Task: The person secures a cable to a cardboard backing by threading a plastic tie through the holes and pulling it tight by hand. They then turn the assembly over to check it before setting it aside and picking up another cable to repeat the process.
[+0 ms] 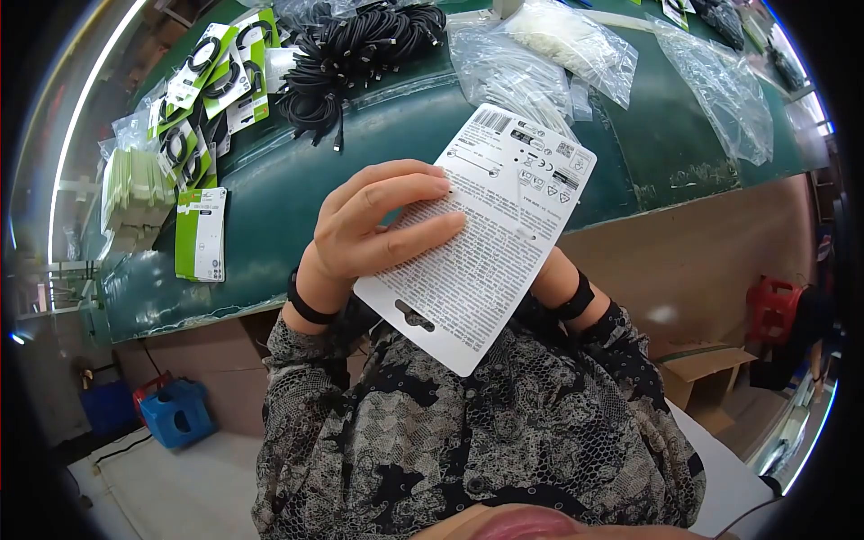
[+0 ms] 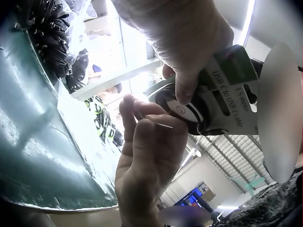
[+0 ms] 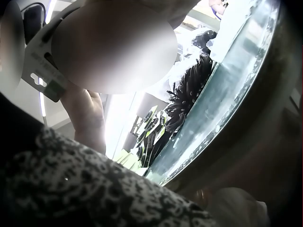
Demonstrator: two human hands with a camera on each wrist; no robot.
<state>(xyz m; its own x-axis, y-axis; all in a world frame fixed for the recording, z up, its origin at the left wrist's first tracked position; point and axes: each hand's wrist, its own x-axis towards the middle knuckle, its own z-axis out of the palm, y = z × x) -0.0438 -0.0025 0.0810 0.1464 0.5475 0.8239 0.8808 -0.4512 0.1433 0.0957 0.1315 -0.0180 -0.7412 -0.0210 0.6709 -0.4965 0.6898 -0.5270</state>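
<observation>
White cable card (image 1: 481,250), tilted, printed back up

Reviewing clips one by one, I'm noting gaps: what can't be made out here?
Right hand, head view: mostly hidden behind the card.
Card's fine print, head view: too small to read.
Coiled cable, head view: behind the card; left wrist view: partly covered by the left hand.
Thin white strip by the right hand, left wrist view: too small to identify.
Most of the card, right wrist view: covered by a blurred shape.

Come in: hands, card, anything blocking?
Left hand grips printed card. Right hand by coiled cable on card's front, grip unclear. Card hides right hand from head view.
</observation>
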